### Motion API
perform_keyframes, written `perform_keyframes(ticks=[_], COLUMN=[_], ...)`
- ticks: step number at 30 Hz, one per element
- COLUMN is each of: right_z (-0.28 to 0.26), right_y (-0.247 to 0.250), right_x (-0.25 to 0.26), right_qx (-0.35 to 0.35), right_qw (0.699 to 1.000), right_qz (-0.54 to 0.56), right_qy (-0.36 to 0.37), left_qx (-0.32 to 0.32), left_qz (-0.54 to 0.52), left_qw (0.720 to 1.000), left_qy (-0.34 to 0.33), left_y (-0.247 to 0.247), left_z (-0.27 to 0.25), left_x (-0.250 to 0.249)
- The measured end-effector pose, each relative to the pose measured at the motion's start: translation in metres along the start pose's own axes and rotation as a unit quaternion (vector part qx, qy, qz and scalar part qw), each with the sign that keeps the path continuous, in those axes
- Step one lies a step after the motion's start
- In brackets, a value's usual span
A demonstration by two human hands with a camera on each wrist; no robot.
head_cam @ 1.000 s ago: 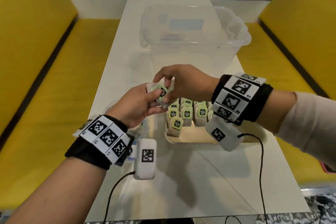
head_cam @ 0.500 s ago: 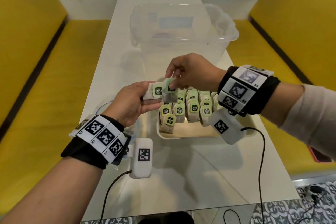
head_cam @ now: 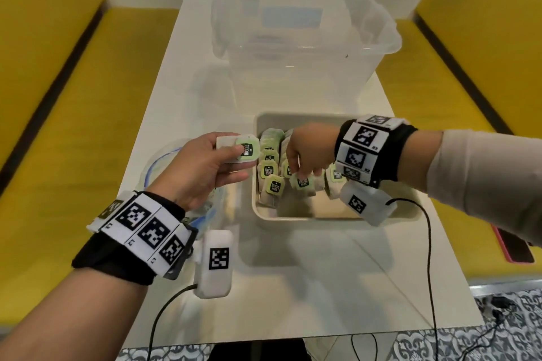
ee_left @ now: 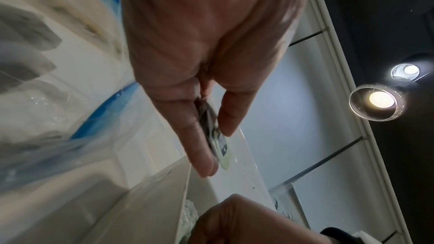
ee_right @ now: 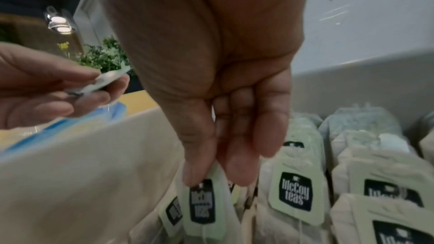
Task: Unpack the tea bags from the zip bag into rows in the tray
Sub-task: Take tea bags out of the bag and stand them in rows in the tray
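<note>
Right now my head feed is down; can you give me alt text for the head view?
The right hand lowers a tea bag into the tray, beside rows of bags already there. The left hand holds another bag just left of the tray, over the zip bag.

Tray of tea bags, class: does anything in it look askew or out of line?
Mostly neat. In the tray, the nearest tea bag of the left row sits tilted, its tag turned at an angle to those behind it. The right hand is lowering another tea bag beside it. Nothing looks spilled or torn.
</note>
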State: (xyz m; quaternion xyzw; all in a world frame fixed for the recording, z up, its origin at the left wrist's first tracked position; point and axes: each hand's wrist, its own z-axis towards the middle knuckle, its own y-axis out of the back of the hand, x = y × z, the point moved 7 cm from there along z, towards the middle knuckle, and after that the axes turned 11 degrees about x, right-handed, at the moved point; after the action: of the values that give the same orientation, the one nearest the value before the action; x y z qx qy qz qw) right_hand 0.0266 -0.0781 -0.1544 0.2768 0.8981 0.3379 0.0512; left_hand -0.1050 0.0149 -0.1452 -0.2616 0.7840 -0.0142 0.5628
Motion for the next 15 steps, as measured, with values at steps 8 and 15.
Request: perform_keyframes(ticks=[8,15], right_z=[0.018,0.015], right_y=[0.005,0.012], right_x=[0.012,0.005], right_qx=[-0.025,-0.047], right_qw=[0.999,0.998], right_qz=[-0.047,-0.050], right_qy=[-0.004,0.005], left_qx=[-0.008,-0.008], left_qz=[-0.011,-0.002], left_qw=[1.000,1.000], left_qy=[-0.005,-0.010], left_y=[0.007,0.005], left_z=[-0.002,-0.001], left_x=[0.003,0.002])
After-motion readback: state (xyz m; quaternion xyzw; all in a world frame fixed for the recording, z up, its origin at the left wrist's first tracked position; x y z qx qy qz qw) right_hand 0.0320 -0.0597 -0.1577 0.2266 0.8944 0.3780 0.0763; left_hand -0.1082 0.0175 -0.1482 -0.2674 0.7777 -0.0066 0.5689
